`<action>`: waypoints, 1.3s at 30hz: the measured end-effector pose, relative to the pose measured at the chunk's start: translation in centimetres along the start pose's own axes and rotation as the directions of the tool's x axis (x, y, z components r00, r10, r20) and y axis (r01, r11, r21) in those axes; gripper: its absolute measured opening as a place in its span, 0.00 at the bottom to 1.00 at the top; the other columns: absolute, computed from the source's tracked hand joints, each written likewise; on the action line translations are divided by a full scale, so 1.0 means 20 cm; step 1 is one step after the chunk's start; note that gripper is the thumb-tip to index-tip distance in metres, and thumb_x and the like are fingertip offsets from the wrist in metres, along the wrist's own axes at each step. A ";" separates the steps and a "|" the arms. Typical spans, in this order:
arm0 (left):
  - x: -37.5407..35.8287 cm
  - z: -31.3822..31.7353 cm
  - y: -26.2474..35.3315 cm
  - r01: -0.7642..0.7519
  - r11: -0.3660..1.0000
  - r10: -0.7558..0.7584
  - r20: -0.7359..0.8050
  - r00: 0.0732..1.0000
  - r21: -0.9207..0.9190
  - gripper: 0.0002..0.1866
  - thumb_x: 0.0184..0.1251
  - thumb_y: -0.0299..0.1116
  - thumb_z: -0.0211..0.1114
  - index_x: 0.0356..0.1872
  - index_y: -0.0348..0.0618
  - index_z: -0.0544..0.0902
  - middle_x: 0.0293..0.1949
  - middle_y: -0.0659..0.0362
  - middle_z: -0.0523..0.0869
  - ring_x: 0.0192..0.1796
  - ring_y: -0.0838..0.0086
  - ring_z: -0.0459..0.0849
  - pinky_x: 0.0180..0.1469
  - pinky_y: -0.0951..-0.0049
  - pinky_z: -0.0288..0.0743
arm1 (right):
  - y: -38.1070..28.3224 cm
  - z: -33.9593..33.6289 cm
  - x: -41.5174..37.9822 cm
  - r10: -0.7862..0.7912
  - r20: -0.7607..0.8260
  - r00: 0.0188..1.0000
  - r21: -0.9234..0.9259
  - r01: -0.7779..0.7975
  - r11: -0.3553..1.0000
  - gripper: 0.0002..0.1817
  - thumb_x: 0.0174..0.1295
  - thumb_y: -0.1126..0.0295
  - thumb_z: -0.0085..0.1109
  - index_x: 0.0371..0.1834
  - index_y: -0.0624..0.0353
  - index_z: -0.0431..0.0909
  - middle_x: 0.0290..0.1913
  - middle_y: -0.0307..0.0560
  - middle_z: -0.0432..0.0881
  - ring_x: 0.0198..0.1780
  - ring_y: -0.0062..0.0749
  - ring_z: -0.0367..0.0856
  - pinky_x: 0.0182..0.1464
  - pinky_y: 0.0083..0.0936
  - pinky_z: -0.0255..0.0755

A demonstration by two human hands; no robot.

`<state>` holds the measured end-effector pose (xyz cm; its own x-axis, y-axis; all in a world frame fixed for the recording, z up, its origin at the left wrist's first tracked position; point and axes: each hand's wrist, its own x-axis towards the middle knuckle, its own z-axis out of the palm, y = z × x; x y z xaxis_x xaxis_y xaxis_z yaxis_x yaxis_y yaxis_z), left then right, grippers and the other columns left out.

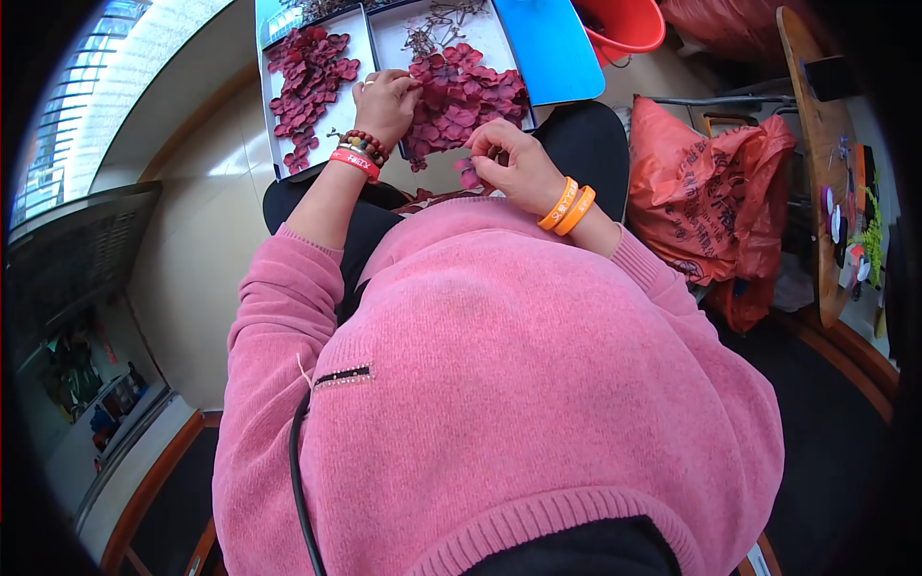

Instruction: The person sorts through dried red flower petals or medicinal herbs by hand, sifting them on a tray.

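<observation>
My right hand (519, 165) is closed with the fingertips pinching a dark red artificial flower petal (468, 174) in front of the right tray. At the divider between the trays, my left hand (384, 108) has its fingers drawn together against the edge of a heap of dark red petals (466, 96); anything between its fingertips is hidden. That heap fills the near part of the right white tray (389, 34). More petals (309, 82) lie in a long pile in the left white tray (279, 154). Thin brown stems (442, 29) are scattered at the right tray's far end.
A blue board (552, 58) lies beneath the trays, extending right. Behind it stands a red basin (629, 29). A large red plastic bag (677, 197) is on the right, near a wooden board (812, 144) with small items. My knees are under the trays.
</observation>
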<state>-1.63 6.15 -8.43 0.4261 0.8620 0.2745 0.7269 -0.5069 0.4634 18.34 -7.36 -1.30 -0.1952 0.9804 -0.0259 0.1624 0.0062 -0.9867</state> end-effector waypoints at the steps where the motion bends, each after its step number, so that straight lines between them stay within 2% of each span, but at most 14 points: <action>1: 0.00 0.00 -0.01 0.000 1.000 0.000 -0.003 1.000 -0.012 0.09 0.57 0.38 0.63 0.37 0.51 0.86 0.44 0.61 0.82 0.53 0.65 0.74 0.56 0.60 0.57 | -0.01 0.00 0.00 0.006 0.021 1.000 -0.038 -0.005 0.999 0.03 0.52 0.76 0.56 0.28 0.63 0.72 0.36 0.42 0.71 0.30 0.21 0.72 0.34 0.18 0.71; 3: 0.01 -0.02 -0.02 0.044 0.998 -0.043 0.024 0.999 -0.038 0.10 0.58 0.38 0.63 0.38 0.51 0.86 0.42 0.61 0.83 0.48 0.63 0.77 0.52 0.62 0.64 | -0.02 0.01 0.02 0.017 0.058 0.998 -0.115 -0.010 0.993 0.03 0.55 0.77 0.55 0.29 0.62 0.72 0.41 0.42 0.73 0.32 0.17 0.72 0.32 0.15 0.74; 5: 0.03 -0.05 -0.02 0.095 0.983 -0.090 0.041 0.995 -0.158 0.10 0.57 0.38 0.63 0.38 0.51 0.86 0.40 0.60 0.84 0.46 0.61 0.79 0.49 0.63 0.69 | -0.03 0.02 0.02 -0.010 0.021 1.000 -0.120 0.012 0.993 0.04 0.52 0.75 0.57 0.27 0.63 0.73 0.36 0.44 0.72 0.32 0.22 0.74 0.35 0.19 0.72; 6: 0.03 -0.05 -0.02 0.041 0.990 -0.048 -0.047 0.998 -0.135 0.10 0.58 0.37 0.65 0.38 0.45 0.85 0.35 0.60 0.85 0.39 0.68 0.82 0.41 0.71 0.74 | -0.03 0.02 0.02 -0.021 0.002 1.000 -0.122 0.021 0.992 0.04 0.50 0.75 0.58 0.27 0.63 0.74 0.34 0.44 0.71 0.31 0.25 0.74 0.36 0.21 0.71; 7: 0.03 -0.09 0.03 0.163 0.916 -0.170 0.012 0.985 -0.368 0.10 0.59 0.35 0.65 0.38 0.43 0.85 0.33 0.61 0.85 0.37 0.72 0.81 0.40 0.74 0.73 | -0.04 0.02 0.03 -0.052 -0.029 0.998 -0.131 0.048 0.990 0.04 0.50 0.75 0.58 0.27 0.63 0.74 0.35 0.45 0.71 0.32 0.25 0.75 0.37 0.22 0.72; 9: 0.01 -0.19 0.16 0.384 0.574 -0.345 0.211 0.914 -0.723 0.09 0.61 0.33 0.65 0.36 0.39 0.85 0.30 0.63 0.84 0.33 0.79 0.79 0.39 0.79 0.71 | -0.06 0.00 0.06 -0.110 -0.092 0.990 -0.151 0.096 0.984 0.04 0.50 0.74 0.58 0.27 0.62 0.74 0.36 0.45 0.72 0.33 0.26 0.75 0.38 0.23 0.72; 10: 0.00 -0.23 0.22 0.380 0.498 -0.327 0.237 0.915 -0.780 0.10 0.63 0.34 0.64 0.37 0.36 0.84 0.29 0.66 0.82 0.32 0.86 0.76 0.37 0.84 0.69 | -0.11 -0.02 0.08 -0.076 -0.079 0.994 -0.183 0.060 0.981 0.05 0.49 0.74 0.58 0.28 0.62 0.75 0.39 0.47 0.73 0.37 0.28 0.76 0.40 0.25 0.73; 13: -0.07 -0.34 0.37 0.399 0.367 -0.263 0.317 0.911 -0.840 0.09 0.63 0.33 0.64 0.38 0.38 0.83 0.30 0.66 0.83 0.32 0.86 0.76 0.37 0.84 0.69 | -0.21 -0.01 0.13 0.000 -0.019 1.000 0.031 0.000 1.000 0.06 0.50 0.72 0.59 0.29 0.63 0.76 0.43 0.49 0.74 0.35 0.27 0.76 0.38 0.24 0.73; 14: -0.09 -0.35 0.41 0.387 0.314 -0.270 0.310 0.912 -0.867 0.09 0.64 0.33 0.63 0.39 0.38 0.82 0.31 0.67 0.82 0.32 0.87 0.75 0.37 0.86 0.68 | -0.16 0.00 0.16 -0.167 -0.086 0.982 -0.056 0.162 0.985 0.06 0.51 0.71 0.59 0.29 0.63 0.76 0.38 0.47 0.76 0.30 0.25 0.76 0.33 0.21 0.72; 18: -0.15 -0.37 0.44 0.313 0.399 -0.223 0.240 0.945 -0.862 0.08 0.66 0.32 0.61 0.40 0.37 0.81 0.33 0.68 0.81 0.33 0.88 0.75 0.37 0.87 0.68 | -0.25 0.04 0.18 -0.089 -0.146 0.985 -0.135 0.069 0.988 0.06 0.51 0.72 0.58 0.28 0.63 0.76 0.25 0.43 0.78 0.27 0.24 0.75 0.30 0.20 0.70; 27: -0.21 -0.44 0.51 0.312 0.312 -0.196 0.261 0.945 -0.897 0.07 0.67 0.28 0.57 0.40 0.37 0.80 0.34 0.68 0.80 0.36 0.88 0.73 0.40 0.86 0.67 | -0.24 0.09 0.13 -0.174 -0.249 0.953 -0.127 0.146 0.981 0.04 0.50 0.74 0.59 0.28 0.63 0.76 0.26 0.44 0.77 0.27 0.26 0.76 0.31 0.21 0.71; 30: -0.21 -0.45 0.56 0.262 0.293 -0.218 0.202 0.955 -0.920 0.06 0.67 0.28 0.57 0.36 0.36 0.78 0.29 0.66 0.79 0.32 0.87 0.75 0.34 0.86 0.70 | -0.25 0.09 0.12 -0.177 -0.283 0.943 -0.103 0.154 0.983 0.03 0.50 0.75 0.60 0.27 0.62 0.77 0.27 0.43 0.76 0.27 0.26 0.76 0.30 0.20 0.71; 36: -0.23 -0.44 0.57 0.218 0.354 -0.190 0.159 0.969 -0.910 0.05 0.66 0.27 0.57 0.36 0.36 0.78 0.30 0.64 0.80 0.32 0.85 0.77 0.34 0.85 0.71 | -0.27 0.10 0.10 -0.280 -0.309 0.909 -0.206 0.224 0.953 0.02 0.49 0.77 0.60 0.26 0.61 0.77 0.27 0.43 0.75 0.27 0.27 0.76 0.28 0.21 0.71; 39: -0.24 -0.45 0.60 0.049 0.708 -0.114 -0.046 0.992 -0.705 0.02 0.62 0.25 0.59 0.34 0.39 0.77 0.28 0.62 0.78 0.31 0.77 0.78 0.41 0.76 0.72 | -0.28 0.10 0.09 -0.404 -0.288 0.868 -0.373 0.287 0.883 0.03 0.48 0.78 0.60 0.26 0.61 0.77 0.27 0.45 0.74 0.26 0.32 0.76 0.28 0.23 0.71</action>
<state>0.25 -4.10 3.47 0.3149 0.9133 0.2584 0.1554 -0.3182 0.9352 15.18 -6.07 3.89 0.0434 0.9055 0.4221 0.4477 0.3601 -0.8185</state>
